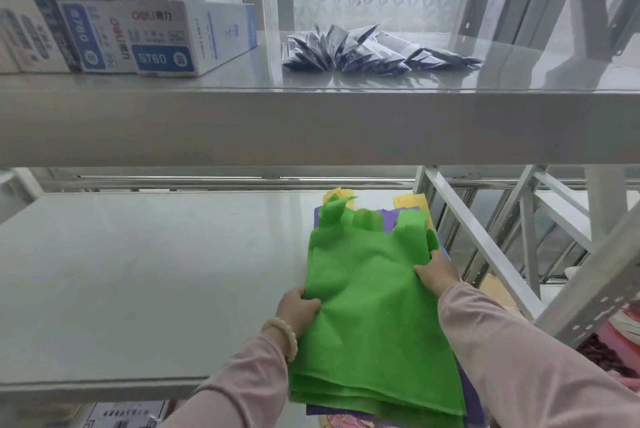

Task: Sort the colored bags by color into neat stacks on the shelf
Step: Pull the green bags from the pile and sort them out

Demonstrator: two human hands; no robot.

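Head view: I see both hands gripping a bundle of green bags on the lower shelf.

The green bags (374,306) are thin, matte, vest-style fabric with two handle loops pointing toward the back; several layers show at the near edge, though I cannot count them exactly. They lie on top of purple bags (391,216) and yellow bags (412,200) at the right end of the lower shelf (138,271). My left hand (298,311), with one bead bracelet (282,336) at the wrist, has its fingers closed on the bundle's left edge. My right hand (438,275) pinches the right edge, thumb on top. Both sleeves are pale pink, forearms angled inward. On the upper shelf (311,122) sit stacked boxes (156,36) and a fan of dark packets (374,50).
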